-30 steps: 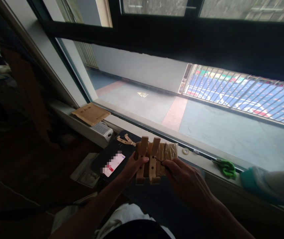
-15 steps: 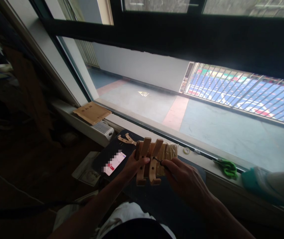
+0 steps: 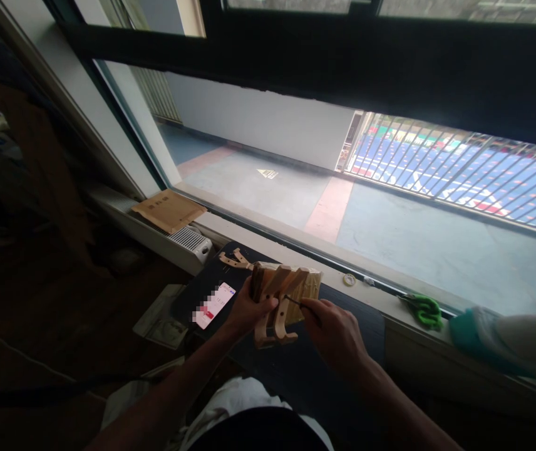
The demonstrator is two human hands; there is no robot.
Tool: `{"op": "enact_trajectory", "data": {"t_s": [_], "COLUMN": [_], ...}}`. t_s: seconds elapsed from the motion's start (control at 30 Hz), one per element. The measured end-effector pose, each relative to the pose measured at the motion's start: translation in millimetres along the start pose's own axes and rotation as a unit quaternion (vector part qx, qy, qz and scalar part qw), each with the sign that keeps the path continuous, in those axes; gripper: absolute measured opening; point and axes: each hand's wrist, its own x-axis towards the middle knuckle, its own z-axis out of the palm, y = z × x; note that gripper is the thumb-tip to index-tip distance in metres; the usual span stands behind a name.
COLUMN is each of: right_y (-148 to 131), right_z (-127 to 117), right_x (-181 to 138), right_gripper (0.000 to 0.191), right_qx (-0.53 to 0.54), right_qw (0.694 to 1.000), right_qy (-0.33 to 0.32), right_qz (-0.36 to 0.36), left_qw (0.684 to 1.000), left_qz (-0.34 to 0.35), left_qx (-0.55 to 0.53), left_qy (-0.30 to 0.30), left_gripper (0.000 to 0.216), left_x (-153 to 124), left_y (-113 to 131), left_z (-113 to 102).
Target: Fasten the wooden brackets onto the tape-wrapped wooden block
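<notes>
My left hand (image 3: 245, 309) is closed around the left side of a wooden piece with two curved wooden hooks (image 3: 280, 321) on its front, its thumb pressing on the left hook. Dark round holes or screw heads show along the hooks. Behind them is a light wooden block (image 3: 312, 291), apparently wrapped in clear film. In my right hand (image 3: 336, 326) is a thin dark screwdriver-like tool (image 3: 293, 301). Its tip meets the upper hole of the right hook. Part of the handle is hidden by my fingers. Further wooden hooks (image 3: 235, 259) lie just left of the block.
Beneath my hands is a dark tabletop (image 3: 350, 357), with a lit phone (image 3: 214, 305) on its left. A tape roll (image 3: 349, 280) and green-handled scissors (image 3: 425, 311) rest on the windowsill. A teal and white object (image 3: 479, 338) stands at right. A brown envelope (image 3: 169, 210) lies on the radiator (image 3: 193, 247).
The hooked wooden piece has tilted, its hook tops now leaning right. My right hand and the tool have moved slightly left with it. The whole view has shifted a little.
</notes>
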Motion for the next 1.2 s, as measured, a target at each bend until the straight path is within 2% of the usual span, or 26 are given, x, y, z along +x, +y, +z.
{"op": "enact_trajectory", "data": {"t_s": [0.1, 0.2, 0.3, 0.4, 0.5, 0.57, 0.67, 0.7, 0.77, 0.83, 0.9, 1.03, 1.13, 1.2], "right_y": [4, 6, 2, -4, -7, -5, 1, 3, 7, 8, 7, 1, -4, -6], "right_z": [10, 9, -1, -9, -7, -2, 11, 15, 22, 26, 25, 10, 1, 1], "right_x": [-2, -1, 0, 1, 0, 0, 0, 0, 0, 0, 0, -1, -1, -1], "right_gripper": [0.030, 0.029, 0.029, 0.039, 0.039, 0.036, 0.031, 0.029, 0.030, 0.032, 0.032, 0.034, 0.036, 0.040], "right_qx": [0.113, 0.103, -0.028, -0.201, -0.258, -0.212, -0.008, 0.080, 0.224, 0.281, 0.248, 0.010, -0.150, -0.206], "right_qw": [0.989, 0.990, 0.997, 0.968, 0.945, 0.961, 0.996, 0.994, 0.965, 0.944, 0.954, 0.996, 0.982, 0.967], "right_qy": [0.005, -0.023, -0.068, -0.108, -0.120, -0.116, -0.081, -0.073, -0.073, -0.080, -0.078, -0.073, -0.094, -0.110], "right_qz": [0.095, 0.093, 0.013, -0.109, -0.163, -0.135, -0.018, 0.032, 0.116, 0.156, 0.147, 0.042, -0.063, -0.106], "left_qw": [1.000, 0.999, 0.999, 0.999, 0.999, 0.999, 0.998, 0.998, 0.997, 0.996, 0.996, 0.997, 0.998, 0.998], "left_qz": [0.011, 0.014, 0.001, -0.010, -0.007, 0.000, 0.019, 0.024, 0.032, 0.039, 0.038, 0.009, 0.000, 0.001], "left_qx": [0.018, 0.039, 0.041, 0.033, 0.033, 0.040, 0.059, 0.064, 0.074, 0.079, 0.079, 0.070, 0.061, 0.061], "left_qy": [0.009, 0.018, 0.014, 0.012, 0.003, 0.000, -0.004, -0.005, -0.003, 0.006, 0.013, 0.004, -0.009, -0.009], "left_gripper": [0.053, 0.052, 0.051, 0.051, 0.052, 0.052, 0.053, 0.052, 0.050, 0.050, 0.052, 0.053, 0.049, 0.048], "left_x": [0, 0, -1, -2, -3, -3, -3, -3, -3, -3, -3, -2, -4, -4], "left_y": [-5, -11, -13, -13, -11, -10, -12, -13, -16, -20, -23, -23, -22, -22], "left_z": [-1, -1, -1, -2, -2, -2, -4, -4, -5, -5, -5, -5, -4, -2]}}
